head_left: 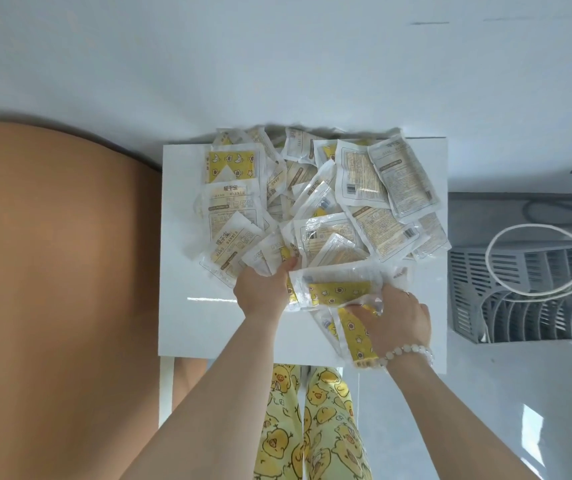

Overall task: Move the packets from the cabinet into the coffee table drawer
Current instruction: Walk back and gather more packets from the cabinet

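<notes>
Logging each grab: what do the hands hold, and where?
Both hands grip packets at the pile's near edge: left hand on a packet's corner, right hand closed over a few yellow packets.

Both hands (333, 303) among heaped packets (315, 199)

Both bare forearms reach forward from the lower edge of the view, converging slightly. The left hand (263, 289) lies palm down, its fingers curled and closed on thin plastic. The right hand (394, 319), just beside it, is also palm down, fingers bent in a grasp, wrist tilted inward.
</notes>
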`<state>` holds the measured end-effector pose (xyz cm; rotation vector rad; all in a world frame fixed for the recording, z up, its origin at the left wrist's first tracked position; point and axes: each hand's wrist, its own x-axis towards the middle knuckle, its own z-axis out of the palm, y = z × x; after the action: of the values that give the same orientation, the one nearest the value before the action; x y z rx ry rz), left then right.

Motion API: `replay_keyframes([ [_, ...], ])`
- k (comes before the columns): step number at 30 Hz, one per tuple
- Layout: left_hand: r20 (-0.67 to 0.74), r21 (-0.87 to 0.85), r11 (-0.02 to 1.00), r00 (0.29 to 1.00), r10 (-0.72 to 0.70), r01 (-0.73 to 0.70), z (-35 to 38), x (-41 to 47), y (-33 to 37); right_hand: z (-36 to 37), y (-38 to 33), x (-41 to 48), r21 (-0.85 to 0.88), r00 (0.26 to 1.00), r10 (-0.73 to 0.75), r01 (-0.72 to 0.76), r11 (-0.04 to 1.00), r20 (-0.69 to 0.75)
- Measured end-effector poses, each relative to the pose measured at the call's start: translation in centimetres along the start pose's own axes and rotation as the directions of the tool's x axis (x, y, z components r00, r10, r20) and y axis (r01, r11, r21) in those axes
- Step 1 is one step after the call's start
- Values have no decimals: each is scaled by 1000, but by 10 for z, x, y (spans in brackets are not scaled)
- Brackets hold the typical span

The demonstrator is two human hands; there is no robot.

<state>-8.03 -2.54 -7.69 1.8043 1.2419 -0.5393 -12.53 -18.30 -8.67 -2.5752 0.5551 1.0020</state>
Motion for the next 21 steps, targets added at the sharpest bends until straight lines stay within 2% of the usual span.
replay_keyframes([
  [3,-48,-18,1000,999,9,-10,-3,-2,-3,0,-3,-6,241,997,63,-69,968,32],
  [6,-50,-6,1000,999,14,-14,-6,-3,-5,0,-3,-10,412,992,126,-127,902,29],
  [9,-30,-6,999,999,40,-40,-8,-5,-6,-4,-8,-11,655,973,228,-200,729,44],
  [12,-1,10,998,999,54,-54,-14,-10,-7,-4,-11,-13,805,939,308,-299,512,153],
  [15,33,29,999,999,39,-40,-17,-14,-9,-3,-21,-16,871,886,368,-397,288,282],
  [19,38,61,997,998,51,-53,-16,-10,-15,-9,-44,-15,864,849,383,-461,202,363],
  [21,32,66,996,997,65,-67,-16,-8,-17,-15,-56,-16,862,823,378,-495,111,424],
])
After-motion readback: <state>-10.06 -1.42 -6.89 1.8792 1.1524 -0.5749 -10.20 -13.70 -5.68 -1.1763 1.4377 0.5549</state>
